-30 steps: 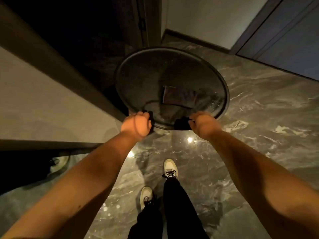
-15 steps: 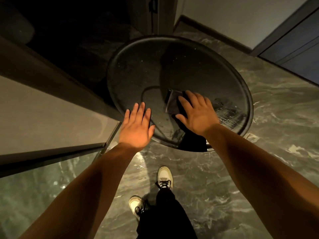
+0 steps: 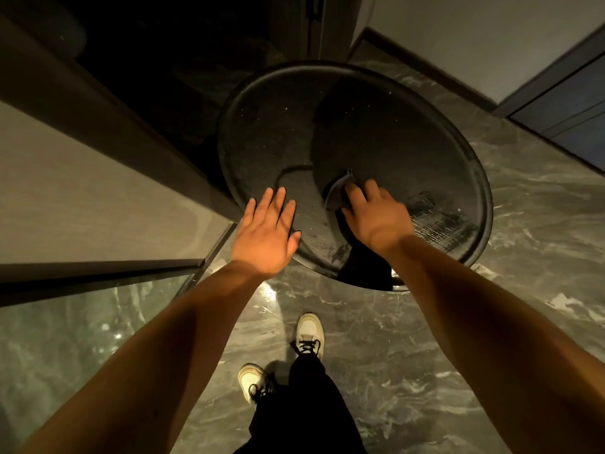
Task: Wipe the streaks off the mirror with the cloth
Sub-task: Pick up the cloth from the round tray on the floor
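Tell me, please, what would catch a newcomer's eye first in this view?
The large round mirror fills the middle of the view, dark and speckled, with pale streaks near its lower right edge. The right hand presses a dark cloth onto the glass, while the left hand is spread open at the mirror's lower left rim. Below, white sneakers stand on the marbled floor.

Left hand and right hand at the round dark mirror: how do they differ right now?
The left hand is bare and open, fingers spread flat at the lower left edge of the round dark mirror; the right hand presses a dark grey cloth nearer the middle. The left hand holds nothing; the right hand's fingers curl over the cloth. Both reach out from bare forearms onto the glass.
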A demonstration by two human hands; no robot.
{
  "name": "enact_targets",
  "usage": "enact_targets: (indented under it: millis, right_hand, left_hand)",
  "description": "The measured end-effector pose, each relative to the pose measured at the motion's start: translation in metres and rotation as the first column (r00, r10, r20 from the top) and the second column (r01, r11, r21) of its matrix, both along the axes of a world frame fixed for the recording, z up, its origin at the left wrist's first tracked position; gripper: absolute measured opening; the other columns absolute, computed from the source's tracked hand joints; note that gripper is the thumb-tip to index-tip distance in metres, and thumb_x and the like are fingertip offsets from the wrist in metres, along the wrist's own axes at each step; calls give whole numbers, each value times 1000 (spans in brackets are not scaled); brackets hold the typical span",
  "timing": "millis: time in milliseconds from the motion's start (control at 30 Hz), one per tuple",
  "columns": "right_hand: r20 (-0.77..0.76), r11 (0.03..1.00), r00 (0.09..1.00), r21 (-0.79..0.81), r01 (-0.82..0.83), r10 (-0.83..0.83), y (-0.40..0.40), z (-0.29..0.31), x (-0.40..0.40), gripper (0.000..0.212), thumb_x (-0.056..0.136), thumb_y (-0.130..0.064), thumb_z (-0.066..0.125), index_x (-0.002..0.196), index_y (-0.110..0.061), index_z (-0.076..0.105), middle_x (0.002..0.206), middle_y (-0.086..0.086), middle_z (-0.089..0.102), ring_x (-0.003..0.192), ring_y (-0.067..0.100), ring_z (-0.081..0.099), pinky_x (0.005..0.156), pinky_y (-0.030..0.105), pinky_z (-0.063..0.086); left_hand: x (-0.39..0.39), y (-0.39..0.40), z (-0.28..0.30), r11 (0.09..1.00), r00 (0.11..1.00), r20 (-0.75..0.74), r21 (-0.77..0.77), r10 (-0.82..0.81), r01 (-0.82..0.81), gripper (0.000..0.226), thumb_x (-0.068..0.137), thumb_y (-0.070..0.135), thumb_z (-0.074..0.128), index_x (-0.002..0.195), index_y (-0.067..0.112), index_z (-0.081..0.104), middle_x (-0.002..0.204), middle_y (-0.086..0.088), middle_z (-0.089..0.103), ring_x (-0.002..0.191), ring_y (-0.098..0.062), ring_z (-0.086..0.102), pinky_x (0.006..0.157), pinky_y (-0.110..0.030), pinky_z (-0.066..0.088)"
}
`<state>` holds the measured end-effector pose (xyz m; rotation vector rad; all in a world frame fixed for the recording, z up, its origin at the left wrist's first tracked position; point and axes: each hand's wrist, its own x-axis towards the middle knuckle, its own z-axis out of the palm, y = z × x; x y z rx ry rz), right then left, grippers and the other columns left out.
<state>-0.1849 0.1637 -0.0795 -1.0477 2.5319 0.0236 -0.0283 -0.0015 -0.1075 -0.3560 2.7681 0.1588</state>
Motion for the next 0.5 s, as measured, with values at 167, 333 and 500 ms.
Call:
enact_targets:
  millis: [167,333,500]
  right_hand:
    - [96,993,995,-112,37,-26,-1,25,2,42,101,-39,43,135,-15,39,122,14,48,104,37,56,78,43,50]
    - [55,977,998,-213,17,-5,-18,85,14,45,101,-39,44,139,-15,38,126,13,48,106,35,56,76,37,47]
    - [-21,940,997,-334,-72,69,-57,173,48,44,100,-37,47,136,-13,42,127,16,48,105,40,57,76,42,50]
  left_hand:
    - [1,-5,31,995,996,49,66,75,-78,61,101,46,22,154,17,17,163,-8,8,151,-26,-4,122,-46,0]
    - [32,-15,99,978,979,-62,91,192,-186,66,95,48,19,149,14,34,156,-10,32,148,-29,18,121,-47,7]
    - [90,-36,189,966,941,-218,23,258,-259,61,92,44,31,137,9,51,141,-14,52,134,-34,44,112,-52,32]
